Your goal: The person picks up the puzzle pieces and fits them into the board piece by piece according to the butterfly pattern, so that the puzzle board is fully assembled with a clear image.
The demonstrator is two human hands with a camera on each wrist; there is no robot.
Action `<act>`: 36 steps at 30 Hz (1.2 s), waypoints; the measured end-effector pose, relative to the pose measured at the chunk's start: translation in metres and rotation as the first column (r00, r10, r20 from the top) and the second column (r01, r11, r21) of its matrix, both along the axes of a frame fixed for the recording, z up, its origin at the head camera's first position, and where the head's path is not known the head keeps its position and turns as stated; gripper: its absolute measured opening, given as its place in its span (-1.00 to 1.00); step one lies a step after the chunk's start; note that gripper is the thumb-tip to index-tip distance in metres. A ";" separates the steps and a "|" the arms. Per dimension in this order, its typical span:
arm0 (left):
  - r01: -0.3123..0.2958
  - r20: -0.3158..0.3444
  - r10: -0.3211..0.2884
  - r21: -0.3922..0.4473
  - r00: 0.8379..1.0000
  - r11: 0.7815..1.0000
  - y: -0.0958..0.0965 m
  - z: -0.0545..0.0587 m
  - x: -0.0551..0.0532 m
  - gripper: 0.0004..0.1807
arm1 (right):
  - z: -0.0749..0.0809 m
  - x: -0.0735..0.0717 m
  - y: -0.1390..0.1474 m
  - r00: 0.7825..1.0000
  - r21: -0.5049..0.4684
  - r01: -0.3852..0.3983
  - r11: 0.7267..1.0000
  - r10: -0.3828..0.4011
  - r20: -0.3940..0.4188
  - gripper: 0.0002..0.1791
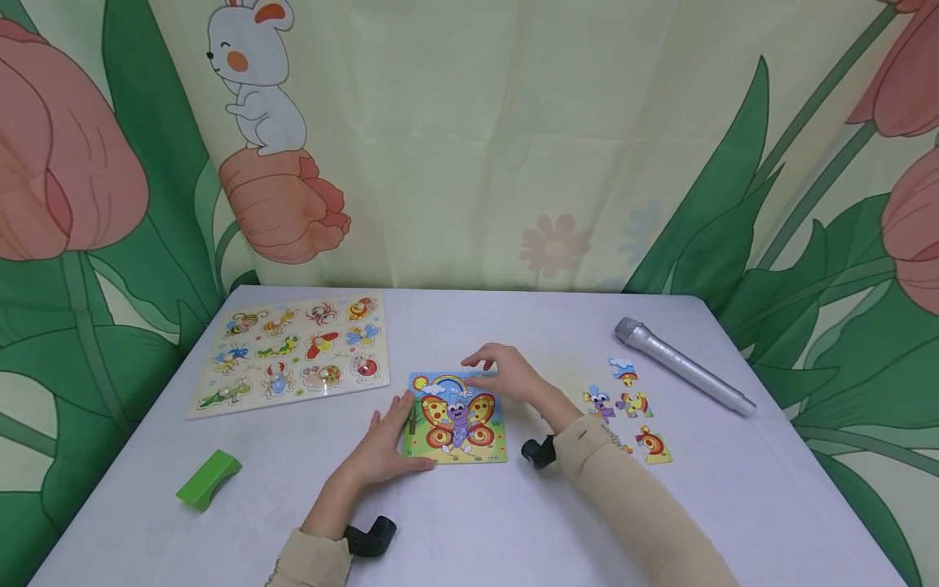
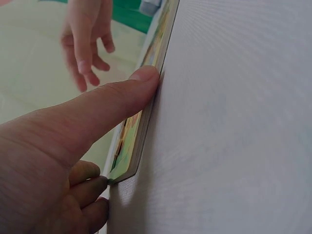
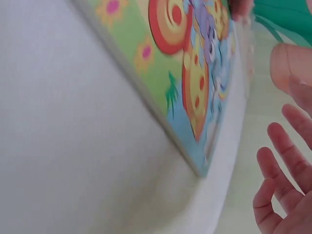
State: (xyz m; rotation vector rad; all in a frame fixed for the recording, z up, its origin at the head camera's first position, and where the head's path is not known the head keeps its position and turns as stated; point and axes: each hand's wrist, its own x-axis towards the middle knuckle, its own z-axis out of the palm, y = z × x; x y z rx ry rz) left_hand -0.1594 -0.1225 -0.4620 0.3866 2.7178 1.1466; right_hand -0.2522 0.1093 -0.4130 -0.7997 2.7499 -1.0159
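A square butterfly puzzle board (image 1: pixel 458 430) lies flat on the table. My left hand (image 1: pixel 381 448) steadies it at the near left corner, fingers along the left side. In the left wrist view, the thumb (image 2: pixel 126 95) presses the board's near edge (image 2: pixel 141 141). Above the board's far right corner hovers my right hand (image 1: pixel 506 373), fingers spread and slightly bent, nothing visible between them. The right wrist view shows these fingers (image 3: pixel 285 146) apart from the board (image 3: pixel 161 73). Several loose butterfly-picture pieces (image 1: pixel 635 404) lie to the right, some partly hidden by the right sleeve.
A larger insect puzzle board (image 1: pixel 293 350) lies at the back left. Near the left side is a green arched block (image 1: pixel 209 479). A silver microphone (image 1: pixel 685 367) lies at the right, beyond the loose pieces. A printed curtain (image 1: pixel 455 147) hangs behind the white table (image 1: pixel 469 530).
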 end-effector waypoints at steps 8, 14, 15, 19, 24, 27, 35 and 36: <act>-0.005 -0.009 0.005 -0.014 1.000 1.000 0.000 -0.002 -0.001 0.17 | 0.010 -0.003 0.043 0.998 -0.028 0.066 0.997 -0.067 -0.013 -0.57; -0.005 0.000 0.005 -0.022 1.000 1.000 0.001 -0.004 -0.001 0.18 | 0.016 -0.004 0.078 0.993 -0.034 0.114 0.993 -0.115 -0.023 -0.56; -0.006 0.001 0.006 -0.020 1.000 1.000 0.001 -0.003 -0.001 0.18 | 0.016 -0.004 0.084 0.992 -0.029 0.119 0.992 -0.120 -0.029 -0.56; -0.007 -0.001 0.007 -0.012 1.000 1.000 0.000 -0.002 -0.001 0.18 | 0.016 -0.006 0.108 0.986 -0.009 0.158 0.987 -0.158 -0.052 -0.57; -0.008 -0.003 0.008 -0.006 1.000 1.000 -0.001 -0.001 -0.001 0.19 | 0.017 -0.005 0.137 0.979 0.016 0.201 0.980 -0.200 -0.045 -0.57; -0.006 -0.005 0.006 -0.003 1.000 1.000 -0.001 -0.001 -0.001 0.18 | 0.017 -0.004 0.155 0.974 0.041 0.226 0.973 -0.224 -0.034 -0.57; -0.001 -0.019 0.000 -0.016 1.000 1.000 -0.001 -0.004 -0.001 0.18 | 0.013 -0.003 0.190 0.953 0.077 0.302 0.950 -0.301 -0.032 -0.61; 0.001 -0.018 -0.001 -0.019 1.000 1.000 -0.001 -0.004 -0.001 0.18 | 0.012 -0.003 0.194 0.949 0.082 0.315 0.946 -0.313 -0.027 -0.61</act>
